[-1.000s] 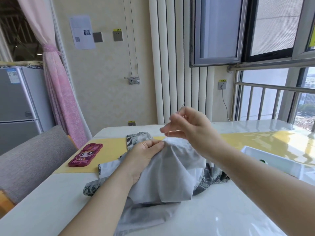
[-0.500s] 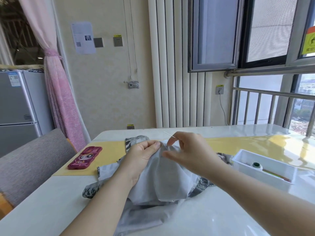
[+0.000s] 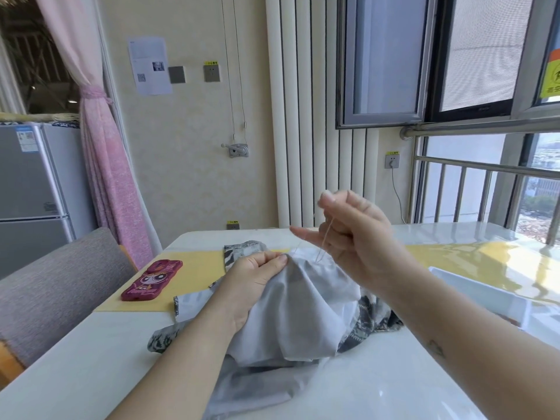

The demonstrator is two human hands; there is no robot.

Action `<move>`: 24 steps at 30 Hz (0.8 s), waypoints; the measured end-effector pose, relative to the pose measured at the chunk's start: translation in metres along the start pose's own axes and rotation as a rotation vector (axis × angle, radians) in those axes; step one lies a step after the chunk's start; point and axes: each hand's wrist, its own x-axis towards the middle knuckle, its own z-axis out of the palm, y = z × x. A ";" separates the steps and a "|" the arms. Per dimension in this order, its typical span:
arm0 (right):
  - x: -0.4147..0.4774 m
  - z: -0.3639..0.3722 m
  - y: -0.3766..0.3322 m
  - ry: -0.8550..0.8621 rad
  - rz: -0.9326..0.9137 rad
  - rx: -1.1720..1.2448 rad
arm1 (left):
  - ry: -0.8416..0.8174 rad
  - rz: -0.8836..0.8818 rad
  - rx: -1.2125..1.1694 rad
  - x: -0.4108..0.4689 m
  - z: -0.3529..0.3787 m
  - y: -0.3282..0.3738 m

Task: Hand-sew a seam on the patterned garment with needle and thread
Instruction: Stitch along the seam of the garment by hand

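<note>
The patterned garment (image 3: 303,310) lies bunched on the white table (image 3: 394,383), its pale grey inside facing up and grey-white print showing at its edges. My left hand (image 3: 257,277) grips a raised fold of the cloth at the top of the bunch. My right hand (image 3: 351,234) is lifted above and to the right of that fold, thumb and fingers pinched together. A thin pale thread (image 3: 325,241) runs taut from those fingers down to the cloth. The needle is too small to make out.
A pink phone case (image 3: 151,280) lies on a yellow mat (image 3: 194,268) to the left. A white tray (image 3: 478,295) stands at the right, partly behind my right forearm. A grey chair back (image 3: 51,286) stands at the table's left edge.
My right hand dipped to the fold beside my left hand, then rose up and to the right, drawing the thread out of the cloth. My left hand has kept its hold.
</note>
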 end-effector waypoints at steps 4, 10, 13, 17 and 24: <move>-0.005 -0.012 -0.018 -0.390 0.517 -0.077 | 0.011 -0.001 -0.002 0.001 0.000 0.003; -0.012 -0.029 -0.001 -0.216 0.484 -0.954 | 0.024 0.032 0.028 -0.001 -0.001 0.005; -0.009 -0.020 0.011 0.015 0.151 -1.087 | 0.011 0.053 0.057 -0.003 -0.001 0.004; -0.007 -0.013 0.032 0.122 -0.005 -1.137 | -0.033 0.090 0.085 -0.007 0.001 0.006; -0.004 -0.012 0.023 0.074 -0.056 -0.983 | -0.020 0.118 0.125 -0.005 -0.004 0.008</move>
